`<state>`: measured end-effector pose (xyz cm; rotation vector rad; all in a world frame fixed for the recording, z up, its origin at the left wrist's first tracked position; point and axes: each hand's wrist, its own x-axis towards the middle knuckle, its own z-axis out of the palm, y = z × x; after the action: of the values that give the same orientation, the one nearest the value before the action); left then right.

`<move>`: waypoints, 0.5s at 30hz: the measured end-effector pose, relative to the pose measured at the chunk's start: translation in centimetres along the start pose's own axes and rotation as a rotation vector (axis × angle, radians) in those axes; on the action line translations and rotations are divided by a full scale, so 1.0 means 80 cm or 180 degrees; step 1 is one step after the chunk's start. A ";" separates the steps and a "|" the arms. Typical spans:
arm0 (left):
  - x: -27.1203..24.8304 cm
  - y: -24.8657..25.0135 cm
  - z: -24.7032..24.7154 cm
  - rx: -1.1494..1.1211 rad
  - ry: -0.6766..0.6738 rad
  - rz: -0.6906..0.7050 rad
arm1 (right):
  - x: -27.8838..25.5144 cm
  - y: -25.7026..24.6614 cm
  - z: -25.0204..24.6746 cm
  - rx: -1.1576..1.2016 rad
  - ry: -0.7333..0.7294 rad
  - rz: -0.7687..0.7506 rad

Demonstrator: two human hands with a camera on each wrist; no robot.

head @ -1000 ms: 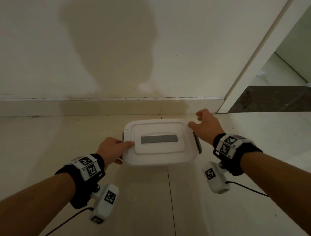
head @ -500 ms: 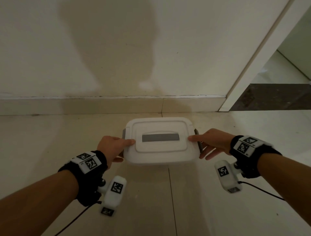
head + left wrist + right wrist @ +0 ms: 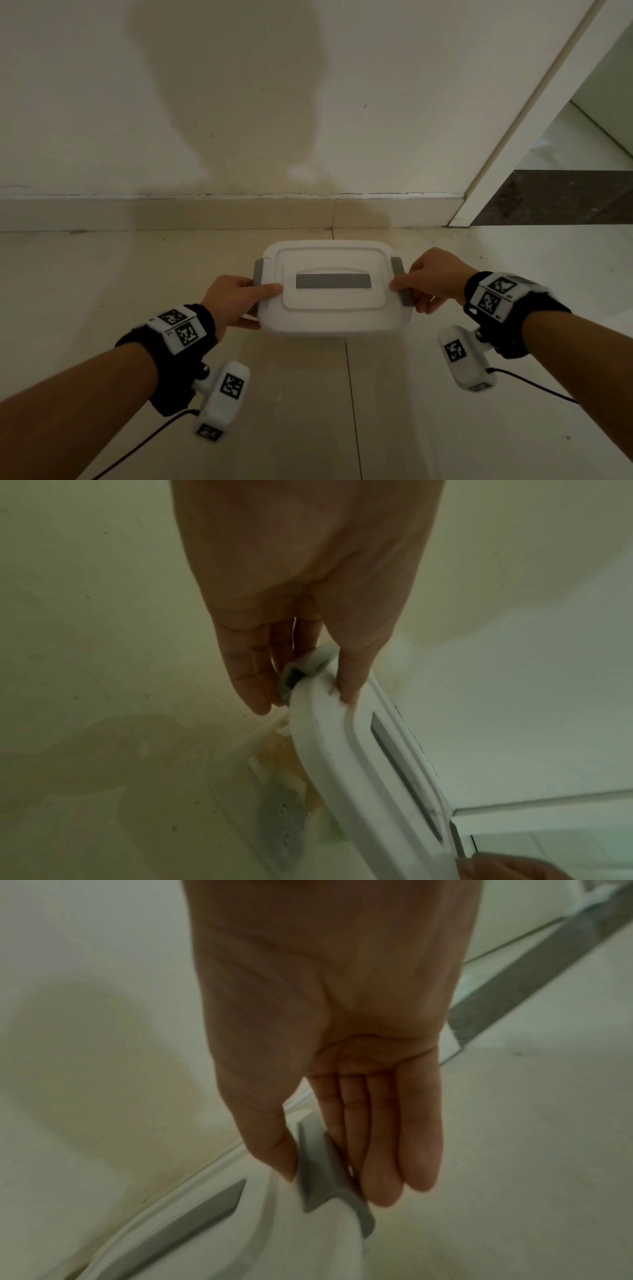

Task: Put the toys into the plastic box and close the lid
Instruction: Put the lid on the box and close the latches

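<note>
A white plastic box point(image 3: 334, 327) stands on the floor with its lid point(image 3: 334, 253) on; the lid has a grey handle point(image 3: 333, 281) in the middle. My left hand point(image 3: 263, 294) holds the box's left end, thumb on the lid point(image 3: 346, 764) and fingers against the grey left latch point(image 3: 289, 683). My right hand point(image 3: 404, 291) pinches the grey right latch point(image 3: 325, 1172), thumb on the lid side and fingers behind it. Blurred toy shapes point(image 3: 284, 829) show faintly through the box wall.
The box sits close to a wall with a skirting board point(image 3: 205, 212). A door frame point(image 3: 513, 137) and a dark threshold point(image 3: 555, 195) are at the right. Pale floor tiles point(image 3: 308, 411) lie between me and the box. Cables trail from both wrist cameras.
My right hand came from the lid's far right corner down to the right latch and took hold of it. My left hand stayed at the left end.
</note>
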<state>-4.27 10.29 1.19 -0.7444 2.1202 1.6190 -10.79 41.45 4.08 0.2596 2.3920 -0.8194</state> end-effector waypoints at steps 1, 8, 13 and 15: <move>0.001 0.000 0.000 0.0068 0.0033 0.0040 | -0.001 -0.003 0.001 -0.0134 0.0044 -0.0032; 0.000 0.005 0.007 0.0598 0.0409 0.0273 | -0.003 -0.005 0.001 -0.0045 -0.0054 0.0123; 0.001 0.009 0.013 0.0951 0.0555 0.0393 | -0.006 -0.011 0.004 -0.0120 -0.0098 0.0169; -0.001 0.010 0.017 0.0989 0.0521 0.0400 | -0.006 -0.012 0.005 -0.0111 -0.0128 0.0203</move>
<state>-4.73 11.74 1.46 -0.6721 2.5038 1.2769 -10.55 40.47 4.55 0.3012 2.3457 -0.7462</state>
